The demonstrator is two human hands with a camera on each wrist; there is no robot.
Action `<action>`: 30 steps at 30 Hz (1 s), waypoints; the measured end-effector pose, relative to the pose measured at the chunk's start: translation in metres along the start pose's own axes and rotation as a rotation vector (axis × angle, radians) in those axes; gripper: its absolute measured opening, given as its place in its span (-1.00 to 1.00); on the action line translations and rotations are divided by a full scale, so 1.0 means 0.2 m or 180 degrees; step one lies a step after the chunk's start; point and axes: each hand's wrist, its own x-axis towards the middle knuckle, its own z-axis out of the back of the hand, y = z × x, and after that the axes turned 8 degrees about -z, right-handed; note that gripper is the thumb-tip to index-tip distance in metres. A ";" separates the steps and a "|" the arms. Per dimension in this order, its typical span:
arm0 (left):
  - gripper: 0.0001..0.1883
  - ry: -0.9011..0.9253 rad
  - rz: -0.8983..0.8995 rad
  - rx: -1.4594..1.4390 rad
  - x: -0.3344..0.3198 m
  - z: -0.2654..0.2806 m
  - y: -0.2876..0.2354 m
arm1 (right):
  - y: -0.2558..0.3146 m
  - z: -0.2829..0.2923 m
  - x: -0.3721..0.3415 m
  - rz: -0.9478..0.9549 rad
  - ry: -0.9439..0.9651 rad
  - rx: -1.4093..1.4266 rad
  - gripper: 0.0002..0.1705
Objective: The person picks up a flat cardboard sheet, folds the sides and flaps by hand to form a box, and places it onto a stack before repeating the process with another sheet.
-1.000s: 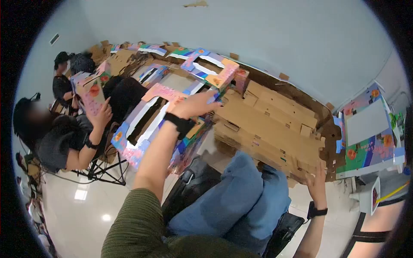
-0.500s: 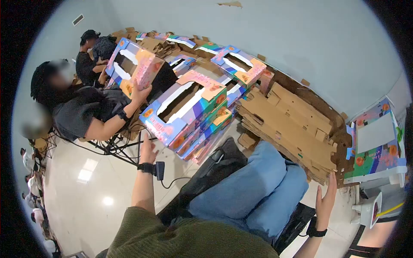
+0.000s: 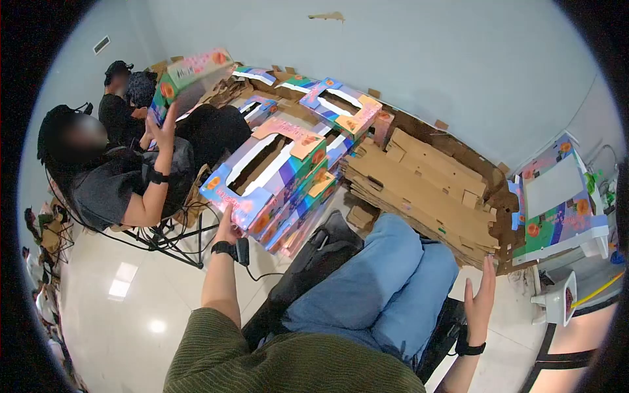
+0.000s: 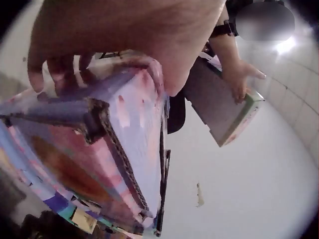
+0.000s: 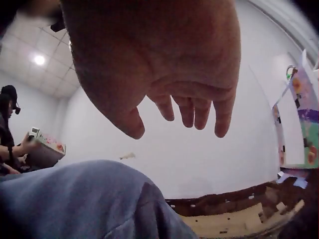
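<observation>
My left hand (image 3: 228, 229) is at the near left corner of a stack of printed cardboard boxes. In the left wrist view its fingers and thumb go round the end of a colourful box (image 4: 134, 119), palm close over the corner. The top box (image 3: 301, 145) has a large cut-out window with white edges and a flowered print. My right hand (image 3: 481, 295) is raised with fingers extended, holding nothing, near the front end of a pile of flat brown cardboard (image 3: 419, 190). The right wrist view shows the same right hand (image 5: 164, 74) with fingers spread.
A seated person (image 3: 111, 177) at the left lifts another printed box (image 3: 196, 69). More printed boxes (image 3: 341, 105) stand behind the stack. At the right are a large printed sheet (image 3: 557, 196) and a white container (image 3: 558, 302). My knees (image 3: 386, 262) lie between the hands.
My left hand first left the top box and dropped beside the stack, then rose to its near corner. The right hand stays raised. The other person's box has been lifted and turned.
</observation>
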 end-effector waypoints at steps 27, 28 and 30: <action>-0.52 0.1409 -0.1092 -0.0992 -1.08 -0.91 -0.49 | 0.24 0.17 -0.16 0.0589 -0.0482 0.0162 -0.19; -0.54 0.1488 -0.0991 -0.0931 -1.13 -0.95 -0.48 | 0.26 0.19 -0.16 0.0658 -0.0527 0.0196 -0.19; -0.54 0.1646 -0.0756 -0.0714 -1.22 -1.00 -0.43 | 0.32 0.24 -0.19 0.0793 -0.0624 0.0262 -0.18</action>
